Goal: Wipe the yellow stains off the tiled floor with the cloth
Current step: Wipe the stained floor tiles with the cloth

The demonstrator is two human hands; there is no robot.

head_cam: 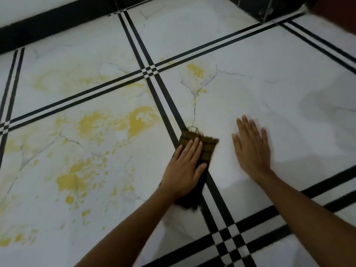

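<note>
**Head view, looking down.** We see a floor of glossy white marble-patterned tiles (pixel 269 78). The tiles are divided by paired black stripes (pixel 167 99) that cross in small checker squares.

Our left hand (pixel 184 167) lies palm down, fingers straight and close together, pressing flat on a dark olive-brown checked cloth with frayed threads (pixel 208 148). The hand is open and does not curl round the cloth. The cloth lies across the paired stripes that run from the upper middle to the lower right. Its frayed upper end shows beyond the fingertips, and its darker lower end shows beneath the wrist.

Our right hand (pixel 252 151) lies near the cloth on its right, apart from it. It rests palm down on bare tile, fingers straight and slightly spread, and holds nothing.

Blotchy yellow stains (pixel 138 120) cover much of the tile to the left of the cloth, as large patches ringed by scattered droplets. Fainter yellow marks the tile beyond that one. A smaller patch (pixel 195 71) sits on the right-hand tile, well ahead of both hands. A black skirting band (pixel 48 26) borders the floor at upper left.
</note>
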